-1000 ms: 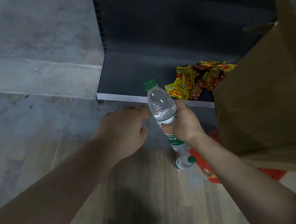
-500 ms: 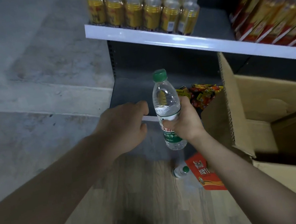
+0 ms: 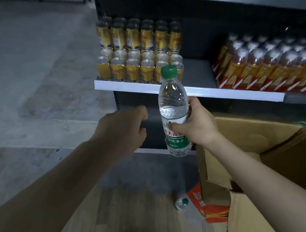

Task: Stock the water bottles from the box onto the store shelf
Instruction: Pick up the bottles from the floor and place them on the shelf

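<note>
In front of the store shelf (image 3: 190,90), a water bottle (image 3: 174,112) with a green cap is held upright by the right hand (image 3: 197,124), whose fingers and thumb are wrapped round its middle. The left hand (image 3: 122,132) is kept just beside it, loosely curled and holding nothing. A second bottle (image 3: 182,204) is seen lying on the floor near the open cardboard box (image 3: 287,156). Gold cans (image 3: 138,52) are stacked on the shelf.

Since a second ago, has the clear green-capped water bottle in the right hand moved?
Yes. The clear green-capped water bottle has risen: its cap was level with the bottom shelf, and now overlaps the white-edged shelf above.
</note>
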Tool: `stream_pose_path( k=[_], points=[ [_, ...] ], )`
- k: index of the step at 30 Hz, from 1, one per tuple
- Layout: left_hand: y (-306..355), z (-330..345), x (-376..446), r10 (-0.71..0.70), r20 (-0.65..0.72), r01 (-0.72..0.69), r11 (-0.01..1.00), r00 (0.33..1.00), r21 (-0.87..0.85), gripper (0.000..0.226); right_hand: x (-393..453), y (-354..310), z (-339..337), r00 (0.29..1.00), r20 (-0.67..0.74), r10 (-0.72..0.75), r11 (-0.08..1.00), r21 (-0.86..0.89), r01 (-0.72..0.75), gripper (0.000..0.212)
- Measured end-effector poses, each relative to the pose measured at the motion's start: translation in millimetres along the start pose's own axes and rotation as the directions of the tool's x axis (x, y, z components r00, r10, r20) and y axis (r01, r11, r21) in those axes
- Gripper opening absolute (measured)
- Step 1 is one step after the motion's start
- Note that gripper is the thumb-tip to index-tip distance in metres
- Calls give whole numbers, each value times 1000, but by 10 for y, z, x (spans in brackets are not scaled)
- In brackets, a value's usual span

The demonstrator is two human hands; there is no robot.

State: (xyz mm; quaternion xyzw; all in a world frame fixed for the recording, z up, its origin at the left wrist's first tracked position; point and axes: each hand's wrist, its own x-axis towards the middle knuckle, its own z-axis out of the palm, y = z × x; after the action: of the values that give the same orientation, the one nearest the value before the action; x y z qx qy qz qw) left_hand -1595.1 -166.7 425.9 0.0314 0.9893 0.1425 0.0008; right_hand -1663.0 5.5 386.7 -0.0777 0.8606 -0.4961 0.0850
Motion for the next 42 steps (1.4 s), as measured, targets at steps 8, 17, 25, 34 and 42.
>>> stream_pose_path(
  k=[8,17,25,34,42],
  points=[
    [290,-417,72,49,-101,-45,998,994,38,31,-62,-358,-553,992,-22,-123,992,13,123,57],
    [619,-872,176,-18,-97,24,998,995,58,24,-154,-687,-1084,978,-63,-199,979,29,201,59],
    [664,-1089,361,58,56,-66,984,997,167,26,-47,-909,-1306,969,-96,-228,968,80,236,56],
    [383,-1392,796,96,17,-97,977,995,190,21,378,-1280,-1289,952,-140,-273,961,2,276,59],
    [-70,-1804,1225,118,-11,-113,970,993,213,22,843,-1739,-1107,933,-164,-321,946,-20,322,58]
  ],
)
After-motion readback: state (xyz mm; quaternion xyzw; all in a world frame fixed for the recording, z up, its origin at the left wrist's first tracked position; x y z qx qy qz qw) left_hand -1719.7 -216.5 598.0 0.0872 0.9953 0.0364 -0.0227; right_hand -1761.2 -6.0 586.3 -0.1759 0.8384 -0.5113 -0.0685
